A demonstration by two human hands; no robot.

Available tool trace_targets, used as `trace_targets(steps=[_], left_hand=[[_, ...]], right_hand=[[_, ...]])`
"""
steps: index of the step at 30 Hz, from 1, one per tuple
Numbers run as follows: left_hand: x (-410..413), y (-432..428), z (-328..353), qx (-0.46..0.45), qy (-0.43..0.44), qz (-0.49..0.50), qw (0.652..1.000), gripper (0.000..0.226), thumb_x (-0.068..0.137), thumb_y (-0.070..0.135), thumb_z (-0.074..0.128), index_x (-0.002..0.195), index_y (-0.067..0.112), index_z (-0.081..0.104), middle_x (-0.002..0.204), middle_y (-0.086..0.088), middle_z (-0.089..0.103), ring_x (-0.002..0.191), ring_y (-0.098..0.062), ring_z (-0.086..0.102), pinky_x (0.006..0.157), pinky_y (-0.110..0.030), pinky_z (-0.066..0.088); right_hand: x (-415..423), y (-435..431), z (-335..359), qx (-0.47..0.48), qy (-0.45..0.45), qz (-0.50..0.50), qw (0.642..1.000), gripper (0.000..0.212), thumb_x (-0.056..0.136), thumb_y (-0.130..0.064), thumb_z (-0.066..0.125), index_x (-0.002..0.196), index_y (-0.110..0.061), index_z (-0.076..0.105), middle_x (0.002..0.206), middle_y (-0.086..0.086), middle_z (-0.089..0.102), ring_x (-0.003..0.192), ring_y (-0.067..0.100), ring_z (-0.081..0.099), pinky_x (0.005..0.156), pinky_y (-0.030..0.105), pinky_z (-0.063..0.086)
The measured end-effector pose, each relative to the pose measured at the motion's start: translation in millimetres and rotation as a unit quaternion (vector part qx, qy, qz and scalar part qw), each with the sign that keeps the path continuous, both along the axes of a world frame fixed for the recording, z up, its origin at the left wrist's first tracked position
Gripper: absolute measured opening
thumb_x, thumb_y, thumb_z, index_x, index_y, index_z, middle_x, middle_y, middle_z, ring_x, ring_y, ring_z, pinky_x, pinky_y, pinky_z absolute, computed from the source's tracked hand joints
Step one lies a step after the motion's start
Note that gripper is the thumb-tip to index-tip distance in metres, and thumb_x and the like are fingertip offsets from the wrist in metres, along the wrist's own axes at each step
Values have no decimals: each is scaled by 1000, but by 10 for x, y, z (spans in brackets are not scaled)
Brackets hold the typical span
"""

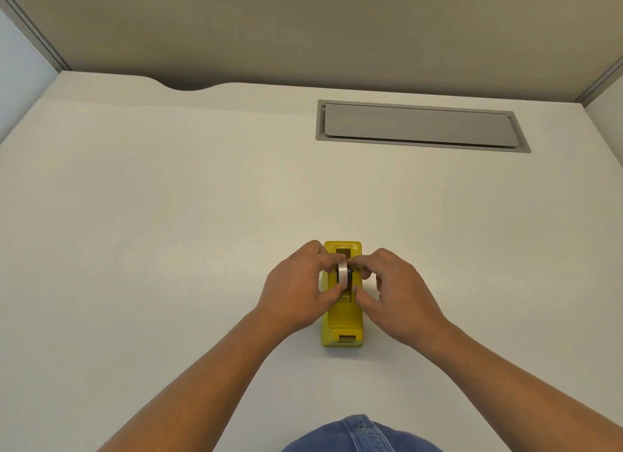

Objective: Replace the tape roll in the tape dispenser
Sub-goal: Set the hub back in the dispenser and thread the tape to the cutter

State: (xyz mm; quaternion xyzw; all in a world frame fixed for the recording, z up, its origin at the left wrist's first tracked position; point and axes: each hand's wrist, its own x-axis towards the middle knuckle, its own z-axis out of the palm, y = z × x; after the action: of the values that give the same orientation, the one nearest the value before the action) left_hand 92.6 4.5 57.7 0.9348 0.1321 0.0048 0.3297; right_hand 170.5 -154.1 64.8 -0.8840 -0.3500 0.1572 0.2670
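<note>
A yellow tape dispenser [342,320] stands on the white desk, its cutter end toward me. A whitish tape roll [343,272] stands on edge over the dispenser's slot, with a dark core [350,276] on its right side. My left hand [298,289] pinches the roll from the left between thumb and fingers. My right hand [397,293] grips the dark core side from the right with thumb and fingertips. Whether the roll sits in the slot or just above it, I cannot tell.
The white desk [168,232] spreads wide on all sides. A grey cable hatch [421,126] is set flush into the desk at the back right. Partition walls rise behind and at both sides. A denim-clad knee [364,434] shows at the bottom edge.
</note>
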Motion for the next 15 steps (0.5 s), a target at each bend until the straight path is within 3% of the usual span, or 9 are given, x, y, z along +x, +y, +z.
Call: trace_targets(steps=[11,15], left_hand=[[1,-26,29,9,-2,-12,1000,40,81,40,64,120,34,58,97,11,51,83,-12,55,65,-32,50],[3,-30,36,4,-4,-9,1000,34,79,38,64,113,35,60,95,11,51,81,-11,55,64,-32,51]], right_hand=[[-7,41,93,25,-52,14,998,23,84,-33,68,107,-34,69,90,-14,56,71,-11,42,63,8,30],[4,86,129,15,-64,28,997,21,83,-34,68,104,-35,70,92,-12,58,74,1,43,66,21,41]])
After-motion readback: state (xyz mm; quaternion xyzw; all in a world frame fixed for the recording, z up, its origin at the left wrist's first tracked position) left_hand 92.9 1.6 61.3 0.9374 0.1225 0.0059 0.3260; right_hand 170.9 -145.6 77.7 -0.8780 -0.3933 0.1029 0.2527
